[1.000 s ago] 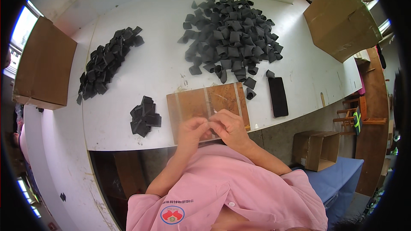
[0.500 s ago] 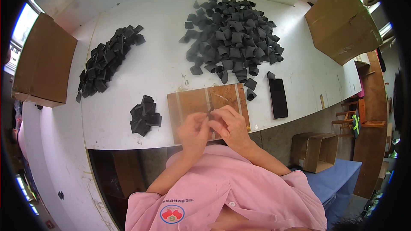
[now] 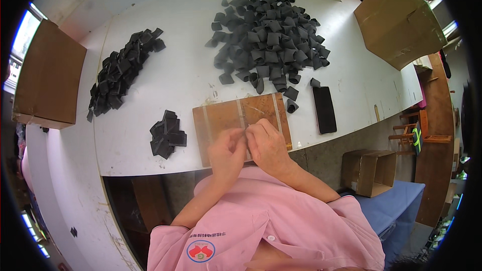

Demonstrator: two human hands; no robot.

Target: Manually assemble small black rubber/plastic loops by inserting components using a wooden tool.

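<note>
Both hands meet over a brown wooden board with pale stripes. My left hand is closed in a pinch, its fingertips against those of the right. My right hand is closed too, fingers bent downward. A small black piece sits between the fingertips, almost wholly hidden now. To the left of the board lies a small heap of flat black squares. Beyond the board spreads a large pile of dark grey fabric loops, with a few strays near the board's far right corner.
A long heap of black pieces lies at the far left. A black phone rests right of the board. Cardboard boxes stand at left and right; an open carton sits below the white table's edge.
The hands have drawn closer together, and the dark piece that showed between the fingertips is now mostly covered. The view has shifted slightly; the piles look the same.
</note>
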